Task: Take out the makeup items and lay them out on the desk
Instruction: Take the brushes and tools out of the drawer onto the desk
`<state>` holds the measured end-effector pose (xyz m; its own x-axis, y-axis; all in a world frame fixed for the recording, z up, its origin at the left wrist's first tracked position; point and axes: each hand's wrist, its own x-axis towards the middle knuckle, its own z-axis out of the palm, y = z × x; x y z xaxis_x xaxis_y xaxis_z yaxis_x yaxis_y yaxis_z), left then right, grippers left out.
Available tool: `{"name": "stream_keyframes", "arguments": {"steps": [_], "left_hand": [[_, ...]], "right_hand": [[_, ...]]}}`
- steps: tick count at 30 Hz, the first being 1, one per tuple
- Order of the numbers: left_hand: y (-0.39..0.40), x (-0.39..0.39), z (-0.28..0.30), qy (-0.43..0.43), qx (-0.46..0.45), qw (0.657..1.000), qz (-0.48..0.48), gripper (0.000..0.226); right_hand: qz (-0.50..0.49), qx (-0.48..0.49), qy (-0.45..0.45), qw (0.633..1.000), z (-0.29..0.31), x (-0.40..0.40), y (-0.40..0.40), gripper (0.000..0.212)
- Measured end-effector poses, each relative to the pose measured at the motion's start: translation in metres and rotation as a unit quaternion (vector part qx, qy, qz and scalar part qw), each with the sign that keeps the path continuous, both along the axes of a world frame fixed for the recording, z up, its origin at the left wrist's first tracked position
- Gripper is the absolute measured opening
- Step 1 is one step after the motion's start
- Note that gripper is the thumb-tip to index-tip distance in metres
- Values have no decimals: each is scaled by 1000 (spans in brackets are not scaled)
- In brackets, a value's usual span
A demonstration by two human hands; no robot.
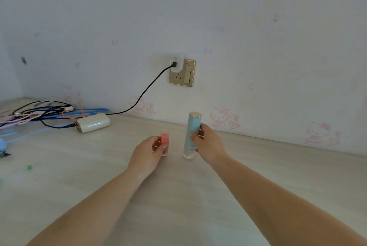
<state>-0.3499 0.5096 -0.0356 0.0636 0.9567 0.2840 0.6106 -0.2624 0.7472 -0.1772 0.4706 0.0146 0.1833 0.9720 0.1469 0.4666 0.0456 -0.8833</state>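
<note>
Two bare forearms reaching forward over a pale wood-grain tabletop (278,166), toward a wall papered with faint pink cartoon cats. Left hand (148,154) curled round a small pink tube (164,143), thumb across its front and fingertips behind; tube upright, lower end at or just above the tabletop, contact impossible to tell. Left grip thus closed on the pink tube. Right hand (208,143) wrapped round a taller pale blue bottle (191,134) with a gold cap on top and a clear base; thumb on the near face, fingers round the far side, grasp at mid-height. Right grip closed on the blue bottle. Bottle leaning slightly, cap end away toward the wall, clear base touching or just off the tabletop. Tube and bottle side by side, near each other but apart, in the middle of the tabletop not far from the wall. Further left, a cream rounded power bank (93,122) lying flat, with a black cable (147,88) running up from it to a white plug adapter in a gold wall socket (181,73). Beyond the power bank, at the far left edge, a tangle of cords (45,112) in black, blue, pink and orange.
</note>
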Motion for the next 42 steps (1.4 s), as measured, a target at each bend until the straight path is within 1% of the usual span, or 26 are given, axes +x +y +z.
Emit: {"name": "stream_keyframes", "arguments": {"steps": [5,11,13,14,17,18,20,22,23,24,26,29,31,34,36,38,40,42], "left_hand": [[7,-1,-3,15,9,1000,16,24],[6,1,-6,52,14,998,25,23],[8,2,-7,60,6,998,23,27],[8,1,-7,55,-1,998,18,33],[1,1,-2,-10,-39,999,25,61],[-5,1,1,-38,-38,998,37,65],[-22,0,9,-94,2,994,62,59],[-46,3,22,-142,61,986,63,36],[-60,6,29,-159,74,983,45,24],[-74,10,34,-168,80,982,20,19],[-103,21,45,-153,60,986,-41,21],[-139,36,52,-92,15,988,-121,19],[-163,53,54,-68,-6,984,-162,17],[-197,84,60,-65,-30,973,-220,9],[-223,110,61,-49,-32,965,-255,11],[-255,142,58,-31,-36,953,-298,17],[-283,167,55,-27,-43,940,-338,17],[-317,198,50,-6,-59,917,-394,16]], "right_hand": [[14,5,9,1000,-3,-7,14,28],[32,9,-3,999,-8,-9,16,38],[33,11,-4,999,-10,-8,17,40],[36,13,-9,999,-11,-8,17,43],[45,8,-24,999,-14,-5,14,63],[41,3,-18,999,-14,-3,12,69],[32,9,4,999,-12,3,0,69],[19,31,26,999,-6,15,-18,62],[14,43,39,998,-3,22,-27,58],[9,52,52,997,1,28,-39,54],[4,68,75,995,9,46,-65,45],[1,95,78,992,18,72,-107,32],[-13,110,70,991,23,95,-145,33],[-34,103,61,992,26,128,-203,33],[-42,86,67,993,26,148,-246,31],[-61,71,64,994,22,172,-296,30],[-72,55,48,995,19,189,-338,30],[-92,36,29,995,6,211,-383,31]]}}
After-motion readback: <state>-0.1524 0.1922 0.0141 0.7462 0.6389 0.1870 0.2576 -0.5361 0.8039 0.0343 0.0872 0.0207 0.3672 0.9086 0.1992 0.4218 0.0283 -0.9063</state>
